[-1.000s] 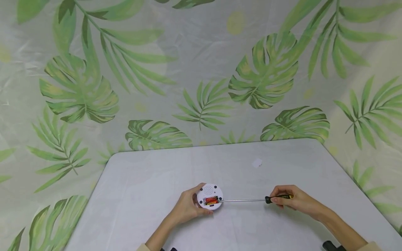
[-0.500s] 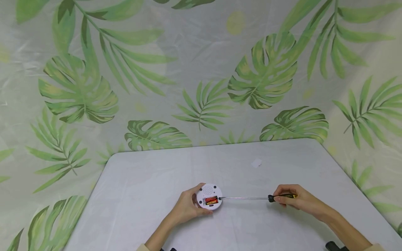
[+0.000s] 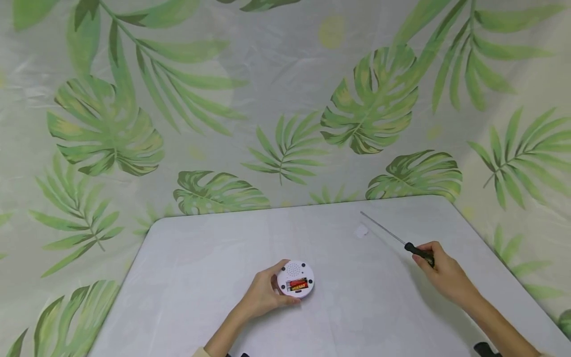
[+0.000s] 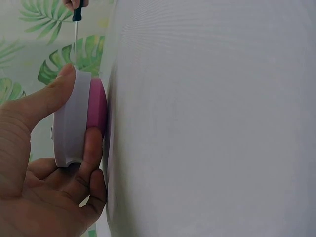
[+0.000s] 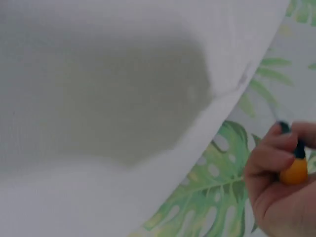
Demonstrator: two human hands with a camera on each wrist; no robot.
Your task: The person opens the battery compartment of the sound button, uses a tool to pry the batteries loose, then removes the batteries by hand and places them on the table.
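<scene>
My left hand [image 3: 263, 293] grips a round white device [image 3: 295, 270] by its edge, thumb on the near side and fingers round the far side. Its back faces up, with small dark feet, a patch of tiny holes and an uncovered compartment holding red batteries [image 3: 298, 284]. From the left wrist, the device's white rim [image 4: 71, 118] shows above a pink underside [image 4: 97, 106], close over the table. Off to the right, my right hand [image 3: 448, 272] holds a screwdriver [image 3: 417, 249] by its black and yellow handle, its long shaft pointing to the far left, away from the device.
A small white scrap [image 3: 361, 231] lies on the white table [image 3: 214, 258] toward the back, near the screwdriver's tip. Behind the table's far edge hangs a leaf-patterned cloth [image 3: 285, 99].
My right hand has drawn the screwdriver off the device and moved it right and toward the back, turning its tip away. My left hand keeps holding the device in nearly the same spot.
</scene>
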